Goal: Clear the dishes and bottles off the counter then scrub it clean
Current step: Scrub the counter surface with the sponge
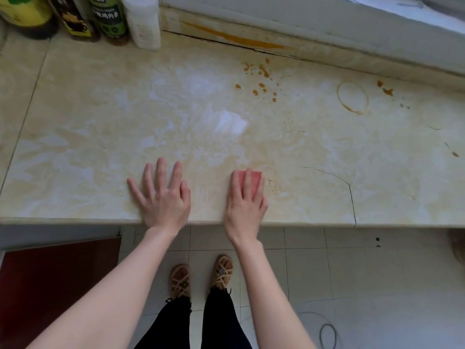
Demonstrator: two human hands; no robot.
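Note:
A cream marble counter (100, 137) fills the view, wet and smeared with soapy streaks. My right hand (245, 205) presses a pink sponge (255, 181) flat on the counter near its front edge, fingers straight over it. My left hand (161, 195) rests flat on the counter beside it, fingers spread. Brown sauce drops (261, 76) lie toward the back, a brown ring stain (352, 98) sits to the right, and crumbs (274, 187) lie just right of the sponge. Several bottles (108, 18) stand at the back left corner.
A white container (143, 23) stands beside the bottles. An orange streak (234, 37) runs along the back ledge under the window sill. A crack (351, 192) crosses the counter's front right. Below are a red cabinet door (57, 278), tiled floor and my feet in sandals.

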